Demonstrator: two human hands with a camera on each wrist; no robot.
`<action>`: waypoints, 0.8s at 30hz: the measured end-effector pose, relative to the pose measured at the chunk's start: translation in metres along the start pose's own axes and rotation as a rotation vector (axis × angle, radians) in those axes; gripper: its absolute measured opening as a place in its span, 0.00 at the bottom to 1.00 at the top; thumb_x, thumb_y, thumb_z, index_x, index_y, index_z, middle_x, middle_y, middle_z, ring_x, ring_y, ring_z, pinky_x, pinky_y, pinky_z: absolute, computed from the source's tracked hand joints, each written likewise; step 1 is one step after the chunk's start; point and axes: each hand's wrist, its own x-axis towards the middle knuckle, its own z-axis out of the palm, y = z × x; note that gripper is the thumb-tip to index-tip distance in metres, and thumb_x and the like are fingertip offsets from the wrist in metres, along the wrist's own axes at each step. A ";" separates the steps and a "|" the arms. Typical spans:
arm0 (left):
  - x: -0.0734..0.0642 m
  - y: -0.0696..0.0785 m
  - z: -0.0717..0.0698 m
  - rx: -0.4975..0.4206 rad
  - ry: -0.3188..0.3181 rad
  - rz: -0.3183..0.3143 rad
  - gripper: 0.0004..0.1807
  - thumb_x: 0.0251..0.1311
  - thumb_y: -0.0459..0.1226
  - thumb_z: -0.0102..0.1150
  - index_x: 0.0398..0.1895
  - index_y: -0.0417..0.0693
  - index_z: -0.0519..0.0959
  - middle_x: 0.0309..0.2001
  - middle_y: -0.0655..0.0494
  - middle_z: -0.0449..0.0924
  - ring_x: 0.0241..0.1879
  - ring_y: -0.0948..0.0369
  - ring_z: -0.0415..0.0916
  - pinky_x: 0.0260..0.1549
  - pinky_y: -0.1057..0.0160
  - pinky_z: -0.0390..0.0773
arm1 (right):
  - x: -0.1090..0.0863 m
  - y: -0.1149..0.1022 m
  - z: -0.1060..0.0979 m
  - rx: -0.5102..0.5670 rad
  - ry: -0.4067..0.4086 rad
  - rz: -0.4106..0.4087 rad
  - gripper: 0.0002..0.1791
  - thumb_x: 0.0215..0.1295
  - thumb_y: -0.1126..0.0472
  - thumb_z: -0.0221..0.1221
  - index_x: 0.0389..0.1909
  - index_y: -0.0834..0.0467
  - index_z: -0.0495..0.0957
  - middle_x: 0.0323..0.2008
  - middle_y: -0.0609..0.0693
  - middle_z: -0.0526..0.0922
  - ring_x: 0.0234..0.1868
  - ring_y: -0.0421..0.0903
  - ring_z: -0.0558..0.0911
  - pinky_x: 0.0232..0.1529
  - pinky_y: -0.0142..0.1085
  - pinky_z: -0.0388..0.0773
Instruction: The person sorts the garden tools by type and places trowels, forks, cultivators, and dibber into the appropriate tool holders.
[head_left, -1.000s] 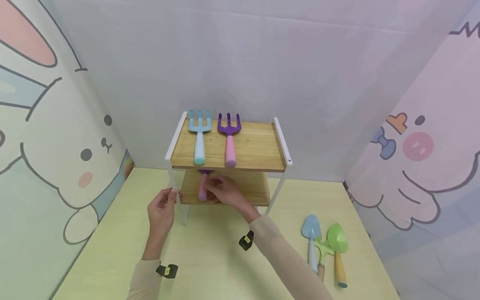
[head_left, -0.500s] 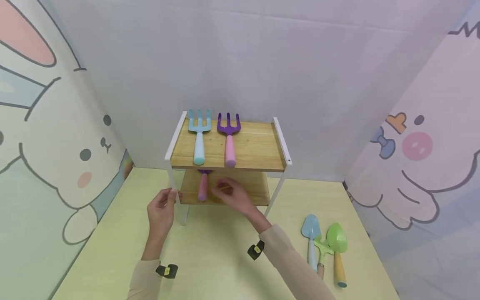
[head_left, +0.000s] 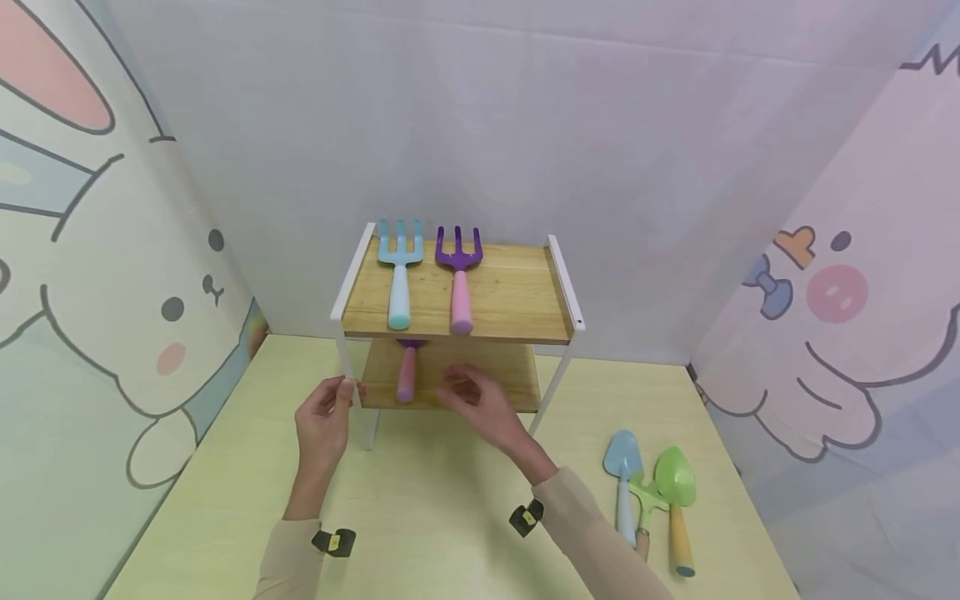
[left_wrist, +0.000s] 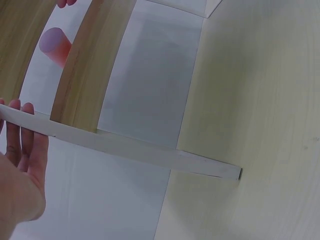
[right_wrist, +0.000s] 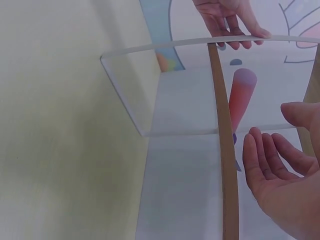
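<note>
In the head view, my left hand [head_left: 322,421] pinches the white left front post [head_left: 344,354] of a two-tier wooden shelf rack [head_left: 517,292]. The left wrist view has its fingers [left_wrist: 39,157] wrapped at that post. On the lower board lies a hand fork with a pink handle [head_left: 407,375], its purple head mostly hidden under the top board. My right hand [head_left: 483,408] hovers at the lower board's front, right of this handle, fingers loosely bent around nothing. The right wrist view shows a gap between hand and handle [right_wrist: 242,95].
On the top board lie a light blue hand fork [head_left: 400,283] and a purple fork with pink handle [head_left: 461,292]. At the table's right lie a blue trowel [head_left: 622,467], a green fork [head_left: 647,500] and a green trowel [head_left: 675,479]. Cartoon-printed cloth walls surround the table.
My right hand has let go of the pink handle of the lower hand fork and drawn back to the right. The left hand stays on the post.
</note>
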 end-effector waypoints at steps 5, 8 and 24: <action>0.000 -0.001 0.000 -0.021 0.000 -0.001 0.10 0.67 0.31 0.53 0.37 0.28 0.78 0.35 0.32 0.81 0.36 0.57 0.81 0.36 0.71 0.78 | -0.006 0.002 -0.003 -0.028 0.021 -0.038 0.21 0.65 0.64 0.59 0.56 0.69 0.70 0.52 0.67 0.76 0.50 0.57 0.79 0.53 0.45 0.74; 0.000 -0.002 0.000 -0.036 -0.007 0.010 0.10 0.67 0.31 0.52 0.37 0.28 0.78 0.35 0.31 0.80 0.36 0.56 0.81 0.37 0.71 0.78 | -0.011 0.004 -0.006 -0.035 0.047 -0.059 0.21 0.65 0.64 0.59 0.56 0.69 0.70 0.52 0.66 0.76 0.49 0.57 0.79 0.53 0.46 0.75; -0.002 0.002 0.001 0.025 0.007 0.019 0.11 0.67 0.32 0.52 0.37 0.29 0.78 0.34 0.34 0.82 0.35 0.61 0.83 0.36 0.69 0.78 | -0.036 0.017 -0.022 -0.023 0.101 -0.130 0.20 0.63 0.68 0.60 0.54 0.72 0.71 0.52 0.68 0.76 0.48 0.59 0.79 0.51 0.48 0.76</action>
